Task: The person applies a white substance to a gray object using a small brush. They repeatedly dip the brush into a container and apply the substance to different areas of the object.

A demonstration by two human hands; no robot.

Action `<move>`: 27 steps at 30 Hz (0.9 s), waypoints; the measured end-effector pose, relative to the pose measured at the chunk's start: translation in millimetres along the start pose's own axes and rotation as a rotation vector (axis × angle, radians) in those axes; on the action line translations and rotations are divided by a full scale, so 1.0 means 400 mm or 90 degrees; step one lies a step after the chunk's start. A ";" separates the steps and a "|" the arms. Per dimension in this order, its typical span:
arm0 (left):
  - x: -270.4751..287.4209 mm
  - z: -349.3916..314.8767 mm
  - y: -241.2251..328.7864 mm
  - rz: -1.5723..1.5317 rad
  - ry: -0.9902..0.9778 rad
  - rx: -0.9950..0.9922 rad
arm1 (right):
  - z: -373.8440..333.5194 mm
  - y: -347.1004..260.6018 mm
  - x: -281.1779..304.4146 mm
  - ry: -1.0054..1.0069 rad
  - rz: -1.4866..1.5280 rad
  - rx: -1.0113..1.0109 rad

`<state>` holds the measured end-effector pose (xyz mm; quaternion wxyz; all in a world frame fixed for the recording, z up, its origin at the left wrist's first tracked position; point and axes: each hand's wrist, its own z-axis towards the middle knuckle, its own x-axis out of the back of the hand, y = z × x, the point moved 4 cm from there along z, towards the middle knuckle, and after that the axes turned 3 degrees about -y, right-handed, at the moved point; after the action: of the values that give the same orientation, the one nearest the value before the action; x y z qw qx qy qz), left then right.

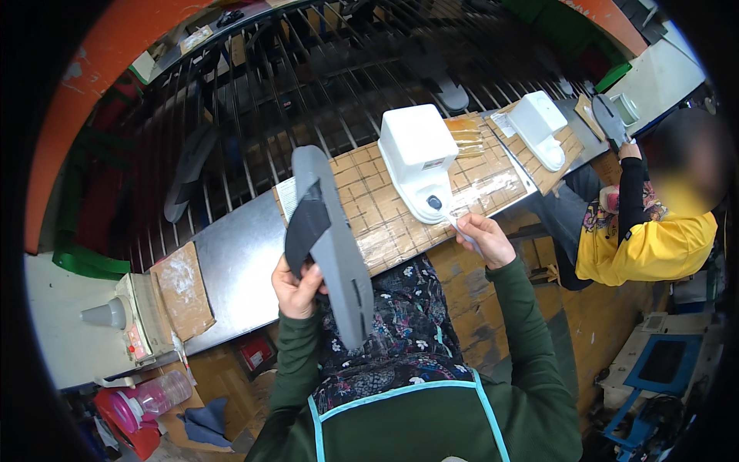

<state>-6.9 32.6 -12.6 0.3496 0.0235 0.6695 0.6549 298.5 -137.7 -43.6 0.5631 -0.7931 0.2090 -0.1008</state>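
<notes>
My left hand (297, 296) grips a grey slide sandal (340, 250) by its edge, thumb on the near side, fingers curled behind the sole. The sandal stands nearly on end, its dark strap (310, 225) turned toward the left, one end above my left hand, the other hanging below it, over my lap.

My right hand (490, 240) pinches a slim pale stick (470, 234) between thumb and fingertips. The stick's far end is at the front lip of a white dispenser (414, 140); whether they touch, I cannot tell. The dispenser is just beyond my right hand, toward the left, with a dark round opening in its base. It rests on a taped cardboard sheet (356, 189) on the desk (245, 266), between and beyond both hands.

Left of my left hand: a smaller piece of cardboard (182, 286) with white smears. Beyond both hands: a rack of metal bars (254, 115), with another sandal (190, 173) farther left. Well right of my right hand: a co-worker in a yellow top (643, 239), one hand on a grey sandal.
</notes>
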 end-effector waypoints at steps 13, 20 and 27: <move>-0.090 -0.016 0.000 0.019 -0.047 0.018 | -0.132 -0.175 -0.316 0.223 -0.155 0.494; -0.080 -0.038 0.012 0.089 -0.074 0.019 | -0.108 -0.143 -0.345 0.197 -0.160 0.428; -0.074 -0.040 0.024 0.158 -0.088 0.001 | -0.090 -0.173 -0.342 0.240 -0.236 0.447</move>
<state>3.4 5.6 7.4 0.3109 0.1514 0.6364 0.6895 177.5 -88.2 44.0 0.7229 -0.5454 0.1152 -0.4084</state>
